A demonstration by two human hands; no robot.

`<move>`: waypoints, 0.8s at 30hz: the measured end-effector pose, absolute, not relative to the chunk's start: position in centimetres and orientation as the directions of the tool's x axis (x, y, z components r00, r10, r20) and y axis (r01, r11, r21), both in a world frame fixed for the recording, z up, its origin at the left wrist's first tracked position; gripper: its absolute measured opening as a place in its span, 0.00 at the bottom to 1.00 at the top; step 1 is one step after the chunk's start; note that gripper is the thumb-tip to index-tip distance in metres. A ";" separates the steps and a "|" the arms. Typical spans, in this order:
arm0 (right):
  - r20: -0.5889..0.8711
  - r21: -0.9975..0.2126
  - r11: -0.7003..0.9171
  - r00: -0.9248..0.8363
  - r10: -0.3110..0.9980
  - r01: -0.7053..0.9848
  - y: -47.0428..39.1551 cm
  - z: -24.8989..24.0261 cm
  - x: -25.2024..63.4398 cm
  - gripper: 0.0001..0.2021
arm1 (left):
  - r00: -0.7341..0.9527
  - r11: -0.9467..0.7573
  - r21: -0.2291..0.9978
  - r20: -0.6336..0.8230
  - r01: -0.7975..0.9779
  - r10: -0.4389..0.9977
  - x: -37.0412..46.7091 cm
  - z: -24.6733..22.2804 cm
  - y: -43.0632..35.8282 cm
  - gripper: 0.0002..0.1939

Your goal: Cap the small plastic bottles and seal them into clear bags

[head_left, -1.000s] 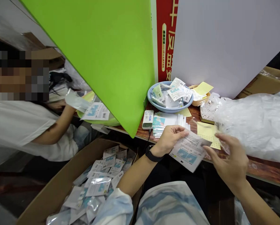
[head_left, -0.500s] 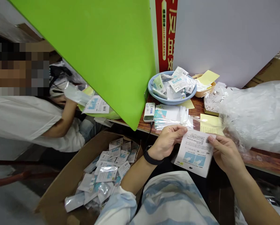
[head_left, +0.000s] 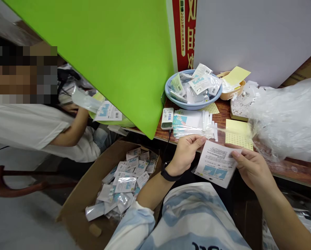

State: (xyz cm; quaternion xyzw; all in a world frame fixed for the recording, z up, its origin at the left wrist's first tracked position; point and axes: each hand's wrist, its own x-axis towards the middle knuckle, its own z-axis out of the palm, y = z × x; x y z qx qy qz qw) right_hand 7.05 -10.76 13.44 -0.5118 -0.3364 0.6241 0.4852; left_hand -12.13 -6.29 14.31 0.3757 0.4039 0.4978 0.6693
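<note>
A printed packet (head_left: 218, 166) was held between both grips, off the near edge of the table (head_left: 224, 114), with a printed face turned upward. The upper left corner was pinched between thumb and fingers by the left grip (head_left: 183, 154). The right edge was pinched by the right grip (head_left: 253, 166), the thumb being laid on the face and the fingers placed behind. Stacked packets (head_left: 189, 121) were positioned on the table, beyond the left grip.

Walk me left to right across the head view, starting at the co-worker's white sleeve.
Co-worker's white sleeve, cardboard box, left hand, printed white packet, right hand, crumpled clear plastic.
</note>
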 end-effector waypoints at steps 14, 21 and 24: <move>-0.315 -0.921 -0.284 0.080 0.946 -0.267 -10.8 11.9 5.9 0.23 | 0.278 0.388 0.801 -0.286 -0.455 0.917 -12.6 12.6 -7.7 0.24; -0.331 -0.911 -0.296 0.082 0.940 -0.286 -11.1 11.9 6.0 0.25 | 0.448 0.397 0.823 -0.200 -0.406 0.871 -13.4 12.3 -7.9 0.23; -0.348 -0.903 -0.309 0.085 0.934 -0.298 -11.4 11.8 6.2 0.25 | 0.392 0.421 0.811 -0.262 -0.406 0.882 -13.2 12.2 -7.9 0.19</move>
